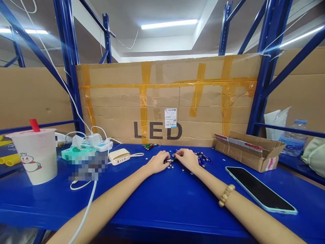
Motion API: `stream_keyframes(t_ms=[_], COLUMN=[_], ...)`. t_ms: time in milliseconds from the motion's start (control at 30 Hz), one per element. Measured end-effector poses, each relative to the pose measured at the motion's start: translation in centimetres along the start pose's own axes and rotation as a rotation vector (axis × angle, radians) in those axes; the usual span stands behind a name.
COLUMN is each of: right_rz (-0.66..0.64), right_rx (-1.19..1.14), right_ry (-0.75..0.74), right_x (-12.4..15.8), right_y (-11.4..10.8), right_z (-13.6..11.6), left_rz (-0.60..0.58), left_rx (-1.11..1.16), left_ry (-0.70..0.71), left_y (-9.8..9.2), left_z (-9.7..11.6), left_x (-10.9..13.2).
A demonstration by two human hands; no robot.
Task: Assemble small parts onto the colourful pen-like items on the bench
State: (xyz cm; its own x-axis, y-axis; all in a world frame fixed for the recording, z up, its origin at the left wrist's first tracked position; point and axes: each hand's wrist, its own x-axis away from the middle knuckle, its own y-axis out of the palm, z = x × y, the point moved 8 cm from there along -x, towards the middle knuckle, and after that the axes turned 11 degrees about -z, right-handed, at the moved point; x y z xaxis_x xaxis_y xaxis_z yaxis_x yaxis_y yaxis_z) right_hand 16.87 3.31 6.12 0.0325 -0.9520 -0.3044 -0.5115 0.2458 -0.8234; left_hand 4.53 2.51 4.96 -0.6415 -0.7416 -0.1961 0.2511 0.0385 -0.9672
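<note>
Blue steel workbench runs across under both forearms; cardboard sheet printed "LED" stands behind it; open cardboard box sits right, contents not visible; phone lies face up beside it. Left hand curled, fingertips pinching small dark battery on the bench; right hand half-curled just beside it, exact grip hard to make out; blue batteries heaped just past it; silver discs scattered around; blurred patch hides items at left.
</note>
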Motion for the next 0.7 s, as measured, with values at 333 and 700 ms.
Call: stream_keyframes(t_ms=[333, 700], right_rz=[0.007, 0.027], right_rx=[0.042, 0.045], right_ry=[0.02, -0.007], right_x=[-0.1, -0.3], right_y=[0.2, 0.1], right_z=[0.6, 0.5], left_rz=[-0.002, 0.08], left_rx=[0.005, -0.378], left_ry=[0.091, 0.315], left_y=[-0.4, -0.6], left_z=[1.0, 4.2], left_x=[0.3, 0.9])
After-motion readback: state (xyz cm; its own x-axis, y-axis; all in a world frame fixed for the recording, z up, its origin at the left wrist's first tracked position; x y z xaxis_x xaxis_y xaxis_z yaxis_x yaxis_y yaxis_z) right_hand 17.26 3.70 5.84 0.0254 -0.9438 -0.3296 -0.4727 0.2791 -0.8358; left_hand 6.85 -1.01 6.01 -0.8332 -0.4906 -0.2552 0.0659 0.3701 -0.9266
